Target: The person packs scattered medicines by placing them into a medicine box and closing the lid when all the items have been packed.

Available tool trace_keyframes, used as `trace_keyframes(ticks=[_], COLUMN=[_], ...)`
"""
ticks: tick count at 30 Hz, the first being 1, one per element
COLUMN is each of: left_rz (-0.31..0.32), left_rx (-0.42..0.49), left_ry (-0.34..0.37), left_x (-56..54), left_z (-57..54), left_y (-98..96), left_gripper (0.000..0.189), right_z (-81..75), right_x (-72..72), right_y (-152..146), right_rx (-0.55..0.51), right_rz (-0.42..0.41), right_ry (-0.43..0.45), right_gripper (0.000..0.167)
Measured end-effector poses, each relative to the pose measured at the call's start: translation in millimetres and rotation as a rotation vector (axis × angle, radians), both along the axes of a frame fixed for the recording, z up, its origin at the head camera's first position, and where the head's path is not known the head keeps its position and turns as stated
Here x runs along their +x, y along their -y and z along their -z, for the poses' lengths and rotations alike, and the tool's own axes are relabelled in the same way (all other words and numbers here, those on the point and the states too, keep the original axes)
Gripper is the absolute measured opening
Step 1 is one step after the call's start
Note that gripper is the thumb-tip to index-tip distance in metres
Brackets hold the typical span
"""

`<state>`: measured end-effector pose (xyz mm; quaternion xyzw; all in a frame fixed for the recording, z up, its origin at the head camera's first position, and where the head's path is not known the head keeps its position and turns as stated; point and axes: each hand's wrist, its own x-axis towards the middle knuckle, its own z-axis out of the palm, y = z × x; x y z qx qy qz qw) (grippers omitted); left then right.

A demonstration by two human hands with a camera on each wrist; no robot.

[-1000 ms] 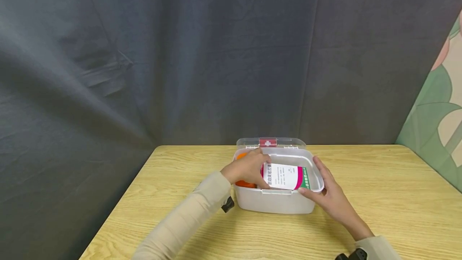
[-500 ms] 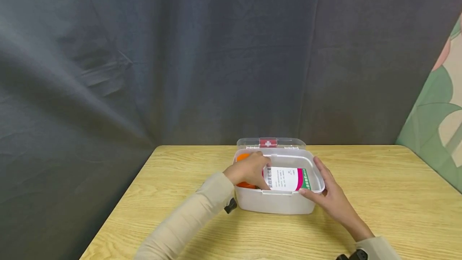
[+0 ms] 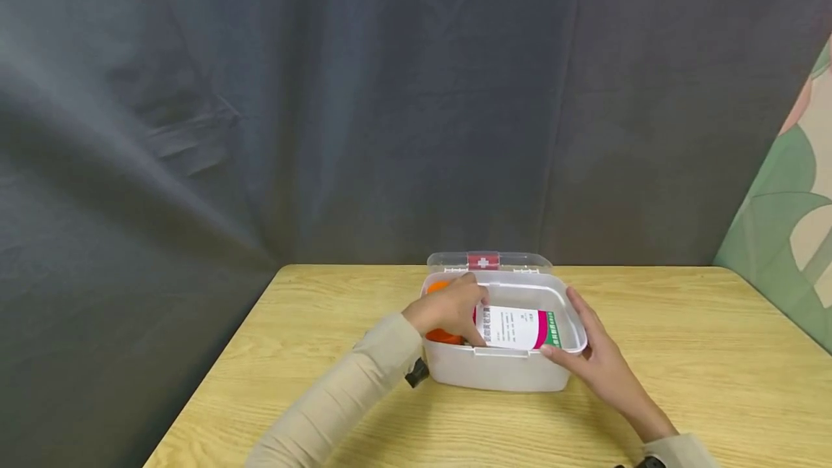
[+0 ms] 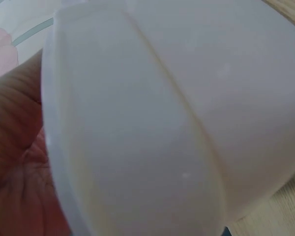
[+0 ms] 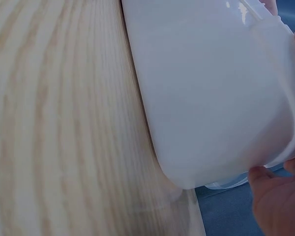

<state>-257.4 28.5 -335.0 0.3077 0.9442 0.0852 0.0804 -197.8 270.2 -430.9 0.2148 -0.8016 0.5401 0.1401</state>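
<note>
A white plastic first-aid box [image 3: 497, 373] stands on the table, its clear lid [image 3: 448, 261] with a white-cross label tipped back behind it. My left hand [image 3: 451, 307] reaches over the box's left side and pinches the left end of a white, magenta and green medicine box [image 3: 513, 327] inside. Orange items [image 3: 443, 336] show beneath that hand, mostly hidden. With thumb at the front rim and fingers along the side, my right hand [image 3: 601, 360] holds the right end of the first-aid box. Both wrist views are largely filled by its white wall [image 4: 137, 123].
The wooden table [image 3: 682, 352] extends to both sides of the first-aid box. A dark grey curtain [image 3: 416, 107] hangs behind it, and a leaf-patterned wall [image 3: 780, 201] rises at the right.
The medicine box has sunk slightly lower in the first-aid box, with my left hand on it. My right hand keeps its place. The whole head view has shifted a little.
</note>
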Motion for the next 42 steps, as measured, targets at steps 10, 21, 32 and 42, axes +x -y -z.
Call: trace_keyframes(ticks=[10, 21, 32, 42], left_rz=[0.067, -0.144, -0.472, -0.645], left_rx=[0.107, 0.745, 1.067, 1.315], left_ry=[-0.010, -0.089, -0.002, 0.424], left_x=[-2.4, -28.9, -58.3, -80.1], left_z=[-8.4, -13.2, 21.3, 48.0], left_y=[1.8, 50.6, 76.3, 87.4], left_gripper=[0.061, 0.028, 0.033, 0.043], right_z=[-9.6, -24.1, -37.4, -27.2], right_x=[1.4, -6.4, -66.6, -97.7], right_y=[-13.0, -46.0, -60.6, -62.2], right_rx=[0.047, 0.117, 0.038, -0.049], right_rz=[0.011, 0.058, -0.003, -0.045], right_ry=[-0.029, -0.047, 0.427, 0.729], right_gripper=[0.097, 0.062, 0.074, 0.085])
